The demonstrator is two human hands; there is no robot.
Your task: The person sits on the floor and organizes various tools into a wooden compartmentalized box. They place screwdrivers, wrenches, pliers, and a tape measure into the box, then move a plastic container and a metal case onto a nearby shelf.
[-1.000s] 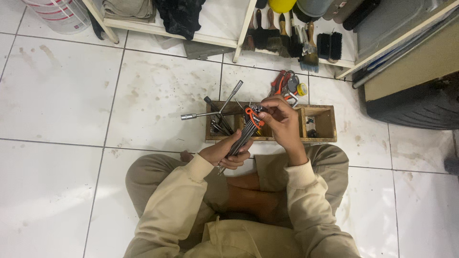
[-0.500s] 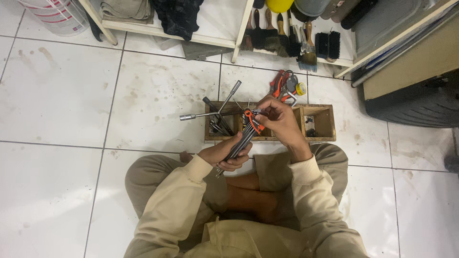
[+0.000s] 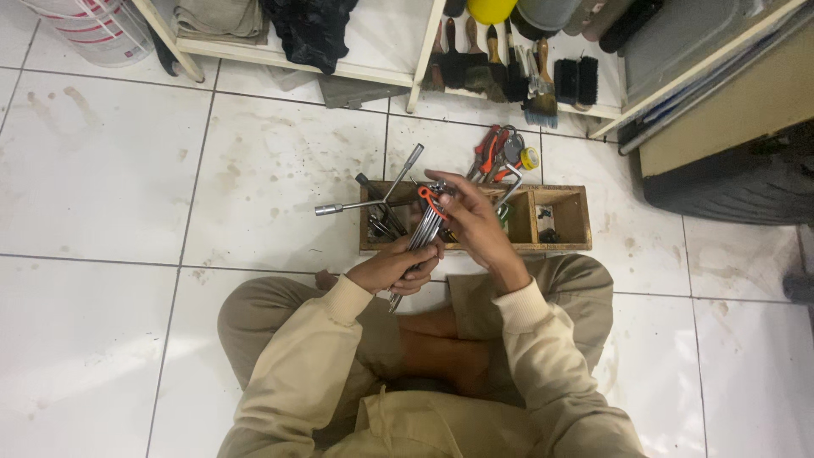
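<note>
I sit cross-legged on a tiled floor. My left hand (image 3: 392, 268) grips the lower end of a bundle of long metal hex keys (image 3: 423, 229) held in an orange clip. My right hand (image 3: 471, 222) pinches the top of the bundle at the orange clip, just in front of a wooden tool tray (image 3: 561, 246). The keys point up and away from me, tilted slightly right.
The tray holds a cross wrench (image 3: 373, 202) and other metal tools. Red-handled pliers and a tape roll (image 3: 507, 155) lie behind it. A white shelf (image 3: 356, 72) with brushes (image 3: 536, 80) stands further back, a bucket (image 3: 93, 30) at the far left, a dark tyre (image 3: 738, 182) at the right.
My right hand has shifted a little along the top of the hex key bundle near the orange clip. My left hand keeps its grip in the same place.
</note>
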